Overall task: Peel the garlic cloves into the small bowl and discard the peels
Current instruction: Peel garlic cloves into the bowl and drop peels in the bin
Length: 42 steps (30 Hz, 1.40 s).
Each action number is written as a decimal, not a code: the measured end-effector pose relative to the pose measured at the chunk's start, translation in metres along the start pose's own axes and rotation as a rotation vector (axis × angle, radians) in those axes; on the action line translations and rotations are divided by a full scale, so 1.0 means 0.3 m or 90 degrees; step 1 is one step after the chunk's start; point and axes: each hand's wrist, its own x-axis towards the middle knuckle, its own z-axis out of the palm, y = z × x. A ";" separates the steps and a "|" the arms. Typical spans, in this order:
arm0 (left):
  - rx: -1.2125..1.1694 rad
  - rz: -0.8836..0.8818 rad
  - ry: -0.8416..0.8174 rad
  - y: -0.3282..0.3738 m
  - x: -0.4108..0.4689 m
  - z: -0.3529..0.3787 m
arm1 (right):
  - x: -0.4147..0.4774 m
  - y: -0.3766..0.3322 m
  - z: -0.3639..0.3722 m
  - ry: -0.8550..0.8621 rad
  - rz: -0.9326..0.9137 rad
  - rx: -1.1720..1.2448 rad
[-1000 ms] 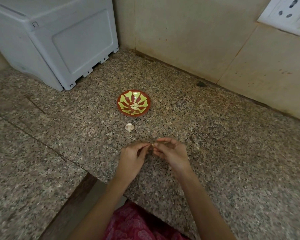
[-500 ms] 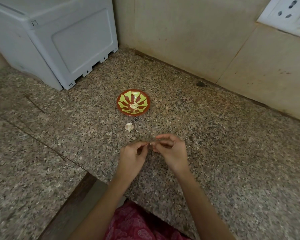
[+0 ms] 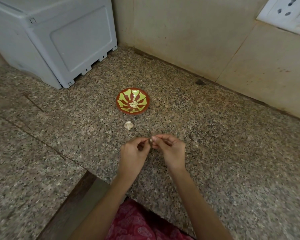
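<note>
A small red bowl (image 3: 121, 105) with a green leaf pattern stands on the granite counter, with a few peeled cloves (image 3: 134, 104) lying at its centre. Just in front of the bowl lies a pale lump of garlic (image 3: 129, 125). Nearer to me, my left hand (image 3: 133, 156) and my right hand (image 3: 171, 151) meet fingertip to fingertip above the counter. Between them they pinch one small garlic clove (image 3: 151, 139), mostly hidden by the fingers.
A grey plastic appliance (image 3: 59, 42) stands at the back left. Beige wall tiles (image 3: 189, 35) close off the back and right, with a white socket plate (image 3: 287, 13) at top right. The counter's front edge (image 3: 87, 186) cuts inward near my body.
Both hands stay in nearly the same spot, with the fingers working slightly at the clove. The bowl and the loose garlic have not moved.
</note>
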 end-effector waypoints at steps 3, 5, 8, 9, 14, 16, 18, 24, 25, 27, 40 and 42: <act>0.013 -0.009 0.005 -0.007 0.005 0.009 | 0.001 0.004 -0.011 -0.038 -0.004 -0.021; 0.021 -0.003 0.008 -0.015 0.003 0.014 | 0.002 0.005 -0.017 -0.059 0.002 -0.029; 0.032 0.000 0.012 -0.021 -0.002 0.019 | -0.002 0.003 -0.023 -0.083 0.032 0.006; 0.035 -0.002 0.012 -0.024 -0.003 0.020 | -0.005 0.002 -0.027 -0.087 0.048 0.022; 0.052 0.029 -0.014 -0.037 -0.005 0.019 | -0.011 -0.003 -0.049 -0.074 0.133 0.098; 0.054 0.039 -0.013 -0.038 -0.007 0.019 | -0.010 -0.003 -0.053 -0.051 0.155 0.108; 0.053 0.029 -0.007 -0.041 -0.007 0.023 | -0.010 -0.002 -0.056 -0.029 0.171 0.108; 0.084 0.091 -0.020 -0.033 -0.011 0.029 | -0.008 -0.004 -0.061 -0.026 0.189 0.113; 0.092 0.108 -0.027 -0.033 -0.012 0.029 | -0.007 -0.005 -0.060 -0.027 0.192 0.114; 0.100 0.128 -0.038 -0.033 -0.013 0.030 | -0.007 -0.009 -0.057 -0.030 0.194 0.111; 0.079 0.153 -0.064 -0.044 -0.003 0.024 | -0.011 -0.024 -0.052 -0.004 0.209 0.126; 0.076 0.152 -0.070 -0.044 -0.002 0.024 | -0.011 -0.027 -0.053 -0.004 0.209 0.125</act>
